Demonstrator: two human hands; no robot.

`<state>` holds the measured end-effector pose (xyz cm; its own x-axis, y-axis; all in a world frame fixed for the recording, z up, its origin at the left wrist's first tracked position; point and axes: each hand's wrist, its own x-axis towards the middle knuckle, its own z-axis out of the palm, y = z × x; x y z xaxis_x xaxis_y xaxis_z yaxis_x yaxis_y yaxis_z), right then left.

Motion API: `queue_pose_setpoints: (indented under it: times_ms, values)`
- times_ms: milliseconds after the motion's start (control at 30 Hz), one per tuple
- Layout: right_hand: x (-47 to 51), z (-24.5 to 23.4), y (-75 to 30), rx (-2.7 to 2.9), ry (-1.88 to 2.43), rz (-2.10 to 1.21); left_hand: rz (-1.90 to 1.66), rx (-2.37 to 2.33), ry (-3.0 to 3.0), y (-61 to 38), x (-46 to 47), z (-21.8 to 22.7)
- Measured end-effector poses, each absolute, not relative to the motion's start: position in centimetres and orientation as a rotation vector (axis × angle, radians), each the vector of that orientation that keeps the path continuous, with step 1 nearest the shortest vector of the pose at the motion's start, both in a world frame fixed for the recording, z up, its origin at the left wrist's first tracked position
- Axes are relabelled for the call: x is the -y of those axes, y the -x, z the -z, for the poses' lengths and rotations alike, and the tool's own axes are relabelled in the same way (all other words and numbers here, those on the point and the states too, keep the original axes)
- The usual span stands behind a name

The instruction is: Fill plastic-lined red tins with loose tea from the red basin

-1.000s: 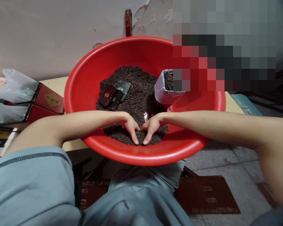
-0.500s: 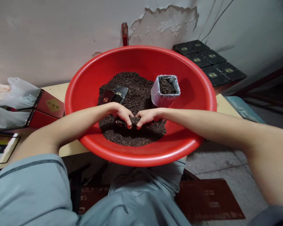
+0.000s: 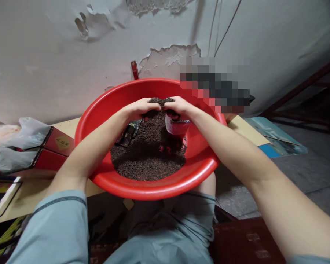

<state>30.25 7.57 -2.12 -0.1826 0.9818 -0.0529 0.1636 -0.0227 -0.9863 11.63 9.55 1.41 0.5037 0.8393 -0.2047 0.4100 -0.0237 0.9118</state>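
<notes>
My left hand [image 3: 143, 107] and my right hand [image 3: 179, 105] are cupped side by side above the large red basin [image 3: 154, 193]. Both are closed around a heap of dark loose tea leaves [image 3: 161, 101]. Below lies a wide pile of the same leaves [image 3: 148, 167], with some bare red plastic to its right. A tin with a clear plastic liner [image 3: 178, 127] stands in the basin under my right hand, which hides its mouth. Left of it, small dark tin lids [image 3: 126, 135] rest on the pile.
Red boxes [image 3: 61, 142] with plastic bags [image 3: 30, 132] sit on the pale table [image 3: 251, 131] to the left. A pixelated dark patch covers the back right. The peeling wall [image 3: 71, 73] rises close behind the basin. A teal sheet [image 3: 280, 134] lies at right.
Both hands have risen from the pile with a scoop of tea leaves and moved away from me, over the lined tin. The camera view has tilted up.
</notes>
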Motion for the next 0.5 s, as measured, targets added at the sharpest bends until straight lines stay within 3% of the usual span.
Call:
queue_pose_setpoints:
  times_ms: [233,500]
  values:
    - [-9.8,2.7,-33.6,1.043,1.105,-1.070,-0.989,-0.971,-1.371,-20.3,-11.3,0.5]
    - [-11.0,3.3,-33.5,0.926,1.123,-1.120,-1.021,-1.064,-1.382,-21.9,-11.4,1.6]
